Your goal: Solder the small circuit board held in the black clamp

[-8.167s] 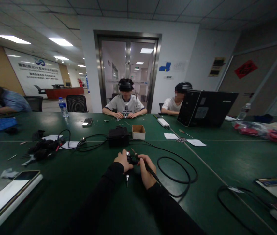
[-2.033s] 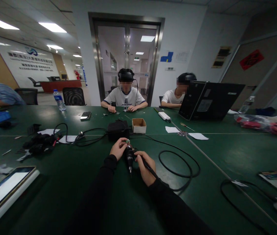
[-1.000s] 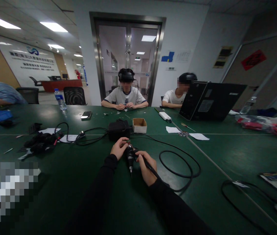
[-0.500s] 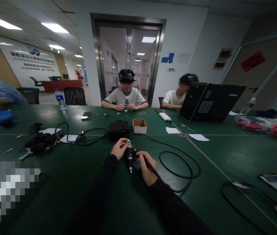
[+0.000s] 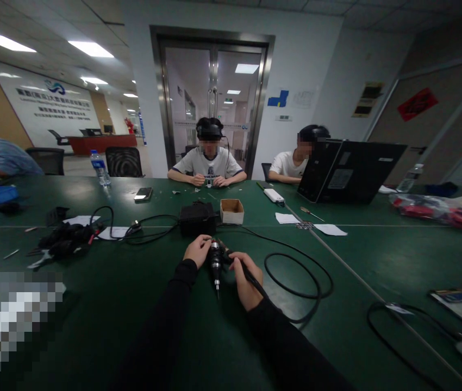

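Observation:
A black, tapered electric screwdriver (image 5: 216, 263) with a thin metal bit lies on the green table, bit toward me. My left hand (image 5: 197, 251) is closed, its fingertips on the tool's far end; the small parts there are partly hidden by the fingers. My right hand (image 5: 248, 279) is closed around a thick black cable (image 5: 254, 281) on the tool's right side. The cable's end near the fingertips is dark and hard to make out. Beyond my hands sit a black box-shaped power unit (image 5: 197, 218) and a small open cardboard box (image 5: 231, 212).
Looped cable (image 5: 298, 293) spreads to the right. A tangle of black parts (image 5: 66, 239) and paper slips (image 5: 114, 233) lie left. A phone (image 5: 143, 194), a water bottle (image 5: 99, 168) and a large black case (image 5: 349, 171) stand farther back. Two people sit opposite.
The small green-and-white part at the screwdriver's far end has turned or slipped largely out of sight by my left fingertips. Both hands stay nearly in place.

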The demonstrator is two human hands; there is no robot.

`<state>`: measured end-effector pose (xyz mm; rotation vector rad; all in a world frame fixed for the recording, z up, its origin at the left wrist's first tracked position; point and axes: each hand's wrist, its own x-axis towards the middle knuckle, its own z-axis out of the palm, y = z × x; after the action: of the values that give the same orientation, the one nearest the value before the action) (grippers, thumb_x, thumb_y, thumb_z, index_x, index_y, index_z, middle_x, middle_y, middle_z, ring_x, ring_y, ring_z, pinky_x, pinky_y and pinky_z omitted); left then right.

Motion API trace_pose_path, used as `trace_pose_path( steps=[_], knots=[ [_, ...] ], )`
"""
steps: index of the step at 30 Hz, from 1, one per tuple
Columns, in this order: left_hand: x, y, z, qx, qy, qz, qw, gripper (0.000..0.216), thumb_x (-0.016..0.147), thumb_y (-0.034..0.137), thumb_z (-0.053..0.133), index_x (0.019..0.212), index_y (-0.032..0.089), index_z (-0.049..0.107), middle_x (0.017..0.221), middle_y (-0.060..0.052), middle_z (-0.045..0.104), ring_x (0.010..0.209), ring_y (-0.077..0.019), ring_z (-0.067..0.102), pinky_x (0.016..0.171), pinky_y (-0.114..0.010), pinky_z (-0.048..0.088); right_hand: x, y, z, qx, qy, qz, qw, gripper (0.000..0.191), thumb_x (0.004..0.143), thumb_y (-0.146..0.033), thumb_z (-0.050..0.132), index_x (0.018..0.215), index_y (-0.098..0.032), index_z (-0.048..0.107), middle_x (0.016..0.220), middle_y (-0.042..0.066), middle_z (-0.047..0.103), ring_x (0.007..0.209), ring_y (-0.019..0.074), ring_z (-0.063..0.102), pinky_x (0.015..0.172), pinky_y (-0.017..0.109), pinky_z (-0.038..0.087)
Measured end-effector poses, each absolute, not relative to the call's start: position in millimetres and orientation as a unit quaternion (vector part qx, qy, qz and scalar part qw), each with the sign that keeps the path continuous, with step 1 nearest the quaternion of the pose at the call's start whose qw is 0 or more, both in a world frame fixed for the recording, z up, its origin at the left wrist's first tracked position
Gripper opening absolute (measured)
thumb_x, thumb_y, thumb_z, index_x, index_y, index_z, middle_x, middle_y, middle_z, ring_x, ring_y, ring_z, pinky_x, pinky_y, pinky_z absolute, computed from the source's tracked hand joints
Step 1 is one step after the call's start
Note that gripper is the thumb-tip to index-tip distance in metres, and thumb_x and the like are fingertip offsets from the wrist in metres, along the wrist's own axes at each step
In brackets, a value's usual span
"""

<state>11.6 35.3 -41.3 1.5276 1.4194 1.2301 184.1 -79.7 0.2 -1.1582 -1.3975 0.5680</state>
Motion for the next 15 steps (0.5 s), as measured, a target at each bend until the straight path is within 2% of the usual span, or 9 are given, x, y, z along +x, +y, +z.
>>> trace_pose_path(
  steps=[8,15],
  knots=[
    [12,32,-34,0.592,0.576,0.462,0.325,0.019,0.08,0.034,0.064,0.092,0.024,0.073,0.085,-0.006,0.075,0.085,-0.0252,0.067,0.083,-0.035,0.049,185,-79,-1,-0.493,-0.595,0.25,0.584,0.024,0.092,-0.034,0.05,0.091,-0.019,0.07,0.068,-0.001,0.062,0.058,0.0146,0.057,0.056,0.023,0.044],
    [13,30,-25,0.608,0.588,0.431,0.313,0.018,0.082,0.034,0.062,0.094,0.025,0.072,0.077,-0.002,0.072,0.074,-0.0218,0.066,0.074,-0.03,0.049,185,-80,2,-0.499,-0.593,0.248,0.582,0.025,0.092,-0.034,0.049,0.092,-0.019,0.07,0.068,-0.001,0.062,0.059,0.0151,0.058,0.057,0.024,0.045]
  ],
)
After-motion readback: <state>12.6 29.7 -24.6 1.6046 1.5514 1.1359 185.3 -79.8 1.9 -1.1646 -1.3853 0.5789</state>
